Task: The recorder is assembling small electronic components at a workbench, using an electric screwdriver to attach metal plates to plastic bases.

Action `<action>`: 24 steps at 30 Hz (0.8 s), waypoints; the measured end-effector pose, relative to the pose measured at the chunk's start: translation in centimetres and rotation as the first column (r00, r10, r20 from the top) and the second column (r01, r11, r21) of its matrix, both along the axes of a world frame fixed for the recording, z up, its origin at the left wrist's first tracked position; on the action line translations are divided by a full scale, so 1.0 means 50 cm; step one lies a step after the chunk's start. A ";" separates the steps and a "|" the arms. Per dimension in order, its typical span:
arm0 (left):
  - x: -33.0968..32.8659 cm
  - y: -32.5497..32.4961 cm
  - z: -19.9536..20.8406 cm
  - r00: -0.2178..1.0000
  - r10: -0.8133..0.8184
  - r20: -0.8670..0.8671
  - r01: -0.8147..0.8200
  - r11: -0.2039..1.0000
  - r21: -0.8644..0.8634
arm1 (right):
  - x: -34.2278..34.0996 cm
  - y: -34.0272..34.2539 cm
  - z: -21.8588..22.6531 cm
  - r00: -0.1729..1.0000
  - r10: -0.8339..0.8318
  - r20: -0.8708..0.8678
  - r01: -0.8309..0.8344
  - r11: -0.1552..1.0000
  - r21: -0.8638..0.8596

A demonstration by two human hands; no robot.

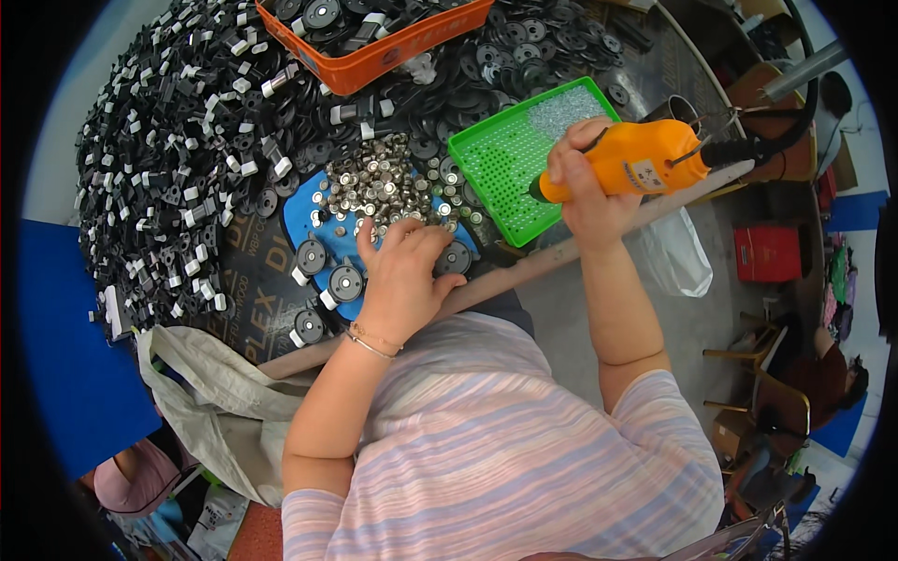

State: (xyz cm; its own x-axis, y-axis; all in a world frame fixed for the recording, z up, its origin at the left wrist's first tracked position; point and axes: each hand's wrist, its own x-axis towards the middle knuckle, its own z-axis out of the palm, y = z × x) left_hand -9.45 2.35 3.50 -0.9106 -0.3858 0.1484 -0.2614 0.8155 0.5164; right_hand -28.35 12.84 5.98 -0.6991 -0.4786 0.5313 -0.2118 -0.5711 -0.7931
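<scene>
In my right hand (596, 201) is an orange electric screwdriver (647, 159), gripped round its body with the dark tip pointing left over a green perforated tray (517, 231). Small silvery screws (568, 112) lie in the tray's far corner. My left hand (404, 273) rests over a blue mat (301, 204), fingers spread, the thumb beside a round black wheel part (456, 258). Its fingertips reach the near edge of a heap of small round metal pieces (374, 182). Left of that hand, black wheel parts with white tabs (346, 282) lie in a row.
A large pile of black parts with white tabs (178, 140) covers the table's left. Black discs (524, 47) are heaped at the back, around an orange bin (402, 56). A pale wooden edge (524, 269) borders the table before me. A cable (795, 126) trails from the screwdriver.
</scene>
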 end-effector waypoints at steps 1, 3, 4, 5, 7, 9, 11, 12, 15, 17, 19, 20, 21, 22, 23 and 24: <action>-0.001 -0.002 0.001 1.000 -0.008 0.010 0.008 1.000 -0.005 | -0.003 0.002 -0.007 1.000 -0.007 -0.017 0.008 1.000 0.019; -0.002 -0.006 0.002 1.000 -0.014 0.011 0.014 1.000 -0.002 | -0.007 0.005 -0.010 0.999 -0.012 -0.034 0.014 0.999 0.038; -0.002 -0.008 0.002 1.000 -0.020 0.012 0.020 1.000 0.000 | -0.009 0.006 -0.006 0.997 -0.041 -0.066 0.043 0.998 0.034; -0.002 -0.010 0.003 1.000 -0.018 0.011 0.018 1.000 0.001 | -0.011 0.007 -0.001 0.993 -0.070 -0.098 0.073 0.997 0.028; -0.001 -0.011 0.005 0.999 -0.027 0.033 0.027 1.000 0.009 | 0.005 0.018 0.042 1.000 0.007 -0.004 -0.007 0.999 -0.046; -0.001 -0.013 0.003 0.999 -0.025 0.020 0.025 1.000 0.008 | 0.022 0.022 0.070 0.994 0.112 0.016 -0.110 0.989 -0.095; -0.001 -0.015 0.002 1.000 -0.031 0.001 0.031 1.000 0.006 | 0.052 0.019 0.079 0.979 0.200 0.034 -0.196 0.976 -0.095; -0.002 -0.016 0.001 1.000 -0.028 0.003 0.028 1.000 0.005 | 0.064 0.016 0.076 0.974 0.228 -0.008 -0.228 0.972 -0.047; -0.003 -0.018 0.000 0.999 -0.037 0.005 0.037 0.999 0.016 | 0.093 -0.003 0.056 0.960 0.246 -0.138 -0.235 0.968 0.092; -0.003 -0.018 -0.002 0.999 -0.033 0.006 0.033 0.999 0.021 | 0.109 -0.013 0.054 0.965 0.254 -0.070 -0.243 0.961 0.135; -0.003 -0.018 -0.003 1.000 -0.029 0.003 0.029 0.999 0.014 | 0.120 -0.026 0.049 0.965 0.249 -0.085 -0.235 0.961 0.144; -0.003 -0.018 -0.004 1.000 -0.029 -0.001 0.029 1.000 0.005 | 0.121 -0.030 0.047 0.965 0.241 -0.101 -0.224 0.963 0.151; -0.003 -0.018 -0.004 1.000 -0.026 -0.002 0.026 1.000 0.007 | 0.119 -0.034 0.048 0.964 0.244 -0.101 -0.227 0.962 0.152; -0.003 -0.018 -0.004 1.000 -0.021 -0.004 0.021 1.000 0.007 | 0.116 -0.040 0.049 0.944 0.262 -0.203 -0.230 0.959 0.169; -0.002 -0.018 -0.004 1.000 -0.017 -0.006 0.017 1.000 0.008 | 0.114 -0.043 0.049 0.912 0.278 -0.302 -0.230 0.955 0.185; -0.002 -0.018 -0.005 1.000 -0.016 -0.007 0.016 1.000 0.009 | 0.115 -0.045 0.048 0.911 0.280 -0.303 -0.231 0.955 0.187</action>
State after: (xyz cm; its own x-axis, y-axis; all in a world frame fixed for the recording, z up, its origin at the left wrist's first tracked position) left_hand -9.53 1.46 3.26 -0.9154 -0.3729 0.1518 -0.2448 0.8148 0.5255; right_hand -22.59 10.57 8.39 -0.3451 -0.7057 0.6188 -0.3314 -0.5253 -0.7838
